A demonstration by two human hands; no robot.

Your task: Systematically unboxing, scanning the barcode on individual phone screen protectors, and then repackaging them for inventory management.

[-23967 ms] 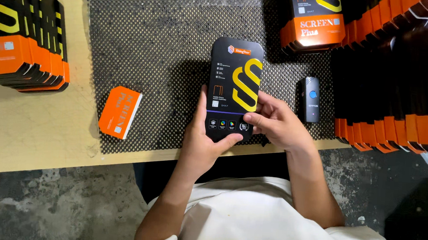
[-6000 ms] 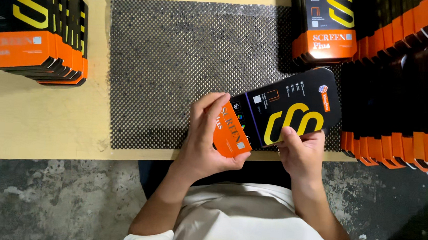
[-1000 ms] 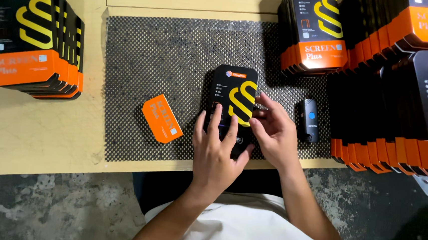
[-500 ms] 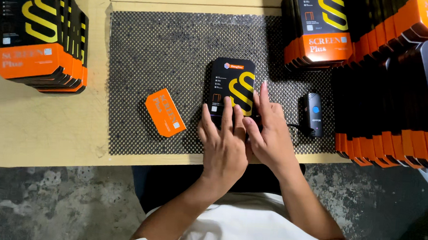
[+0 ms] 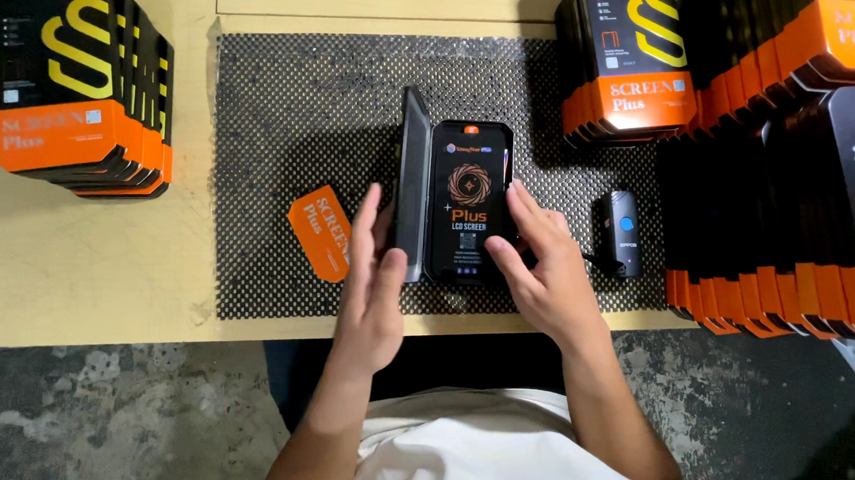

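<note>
Hands work at an opened black phone-screen box (image 5: 465, 205), which lies flat near the middle of a black mesh mat (image 5: 297, 101) on a pale wooden table (image 5: 65, 255). The box's lid (image 5: 411, 184) stands up on edge along the box's left side, hinged open like a book cover. Inside the box, a dark display panel with an orange round emblem faces up.

The left hand (image 5: 373, 271) is open with fingers straight, its fingertips resting against the outer face of the raised lid; it grips nothing. The right hand (image 5: 537, 258) is also open, fingers loosely spread, touching the box's right edge and lower right corner without closing around anything.

Just left of the box, an orange sleeve band (image 5: 320, 232) lies tilted on the mat. Just right of the box sits a small black handheld scanner (image 5: 621, 233) with a blue button. Far left of the box, on the bare table, stands a stack of closed black-and-orange boxes (image 5: 77, 85). Behind and right of the box, more such stacks (image 5: 775, 144) crowd the table's edge.

The box looks light and stiff, a thin rigid card shell with a smooth, possibly slippery finish. The panel inside is likely glass and fragile, so holding by the box's long side edges seems safest, not by the panel face.
</note>
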